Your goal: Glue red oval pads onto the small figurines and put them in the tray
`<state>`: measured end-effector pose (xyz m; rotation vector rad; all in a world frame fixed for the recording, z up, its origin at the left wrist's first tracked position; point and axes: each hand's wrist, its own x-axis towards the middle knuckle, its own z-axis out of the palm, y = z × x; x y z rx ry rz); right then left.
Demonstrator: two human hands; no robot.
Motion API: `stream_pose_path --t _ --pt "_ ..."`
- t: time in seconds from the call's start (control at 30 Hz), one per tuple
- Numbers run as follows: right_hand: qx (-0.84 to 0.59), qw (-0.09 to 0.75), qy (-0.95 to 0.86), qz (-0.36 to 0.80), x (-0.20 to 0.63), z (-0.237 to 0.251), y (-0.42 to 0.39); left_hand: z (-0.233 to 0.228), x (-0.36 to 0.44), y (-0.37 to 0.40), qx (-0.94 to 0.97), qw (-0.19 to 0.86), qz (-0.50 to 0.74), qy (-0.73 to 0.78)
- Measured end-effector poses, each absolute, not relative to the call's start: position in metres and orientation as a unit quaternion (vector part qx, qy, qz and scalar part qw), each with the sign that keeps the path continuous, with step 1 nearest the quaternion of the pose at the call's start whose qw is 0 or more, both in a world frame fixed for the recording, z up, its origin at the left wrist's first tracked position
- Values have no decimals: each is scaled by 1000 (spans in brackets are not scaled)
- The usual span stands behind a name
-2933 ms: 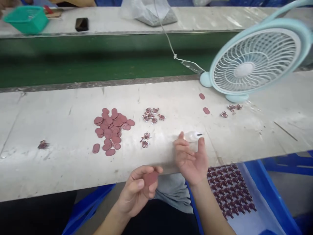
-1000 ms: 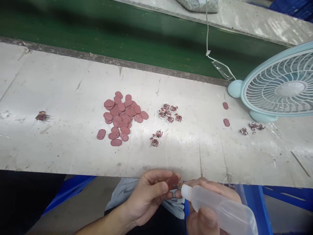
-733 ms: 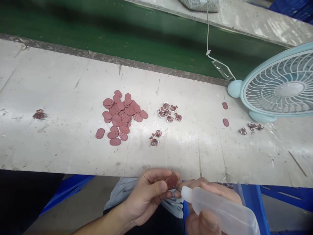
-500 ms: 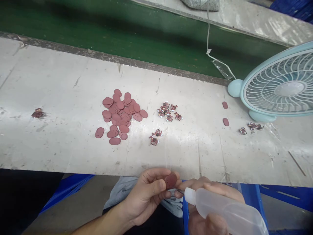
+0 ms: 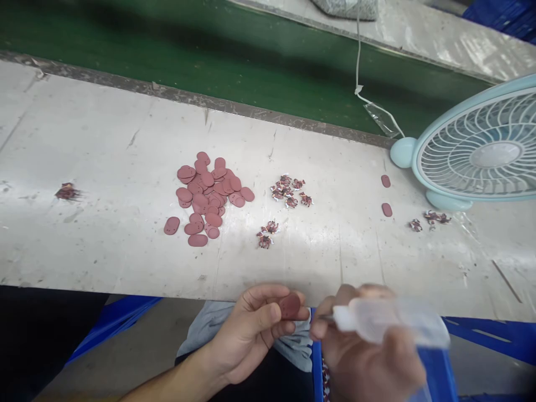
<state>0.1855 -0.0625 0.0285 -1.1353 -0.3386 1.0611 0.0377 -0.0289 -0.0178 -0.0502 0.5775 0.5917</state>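
Observation:
At the table's front edge, my left hand pinches a reddish-brown oval disc between thumb and fingers. My right hand, smeared by motion, is wrapped round a translucent squeeze bottle with a white cap and a thin dark tip pointing left. A small gap separates the tip from the disc. Beyond my hands lies a loose pile of similar oval discs, some with small holes. Right of the pile are two clusters of small brown-and-white horse-like figures, one nearer me.
A light-blue fan stands at the right, its white cord running back over a green strip. Two single discs and several figures lie near it. A dark brown clump is at far left. Below is a blue bin.
My right hand has drawn the bottle right and slightly up, so its tip has come away from the disc. The left hand still holds the disc, almost in the same place.

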Motion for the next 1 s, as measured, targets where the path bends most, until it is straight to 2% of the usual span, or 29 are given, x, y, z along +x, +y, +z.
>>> stream_pose_path --t 0.1,0.17,0.27,0.33,0.4,0.47,0.5,0.57,0.63,0.73,0.83,1.0 --pt "-304 711 44 632 215 10 -45 -17 34 -25 -15 916 295 271" --pt "-160 700 116 687 226 -5 -35 -17 30 -23 -11 911 303 278" --pt "-56 715 126 685 221 -17 -32 -18 20 -19 -11 894 329 304" --pt "-42 744 68 663 208 -13 -36 -19 11 -17 -12 880 348 323" --pt "-155 734 -77 656 195 -3 -36 -19 3 -15 -16 867 364 340" --pt "-409 640 -303 576 185 4 -26 -18 -5 -13 -18 859 374 350" --pt "-525 565 -419 479 181 6 -16 -17 -8 -12 -18 855 377 354" --pt "-650 405 -596 242 176 4 13 -15 -11 -10 -22 849 384 362" --pt "-679 255 -682 91 175 -3 47 -13 -14 -9 -28 841 392 371" --pt "-693 114 -710 44 181 -16 86 -10 -18 -9 -37 831 406 379" --pt "-674 84 -732 49 190 -24 96 -10 -23 -9 -41 827 414 378" --pt "-657 61 -750 49 199 -29 68 -12 -31 -8 -42 825 421 374"
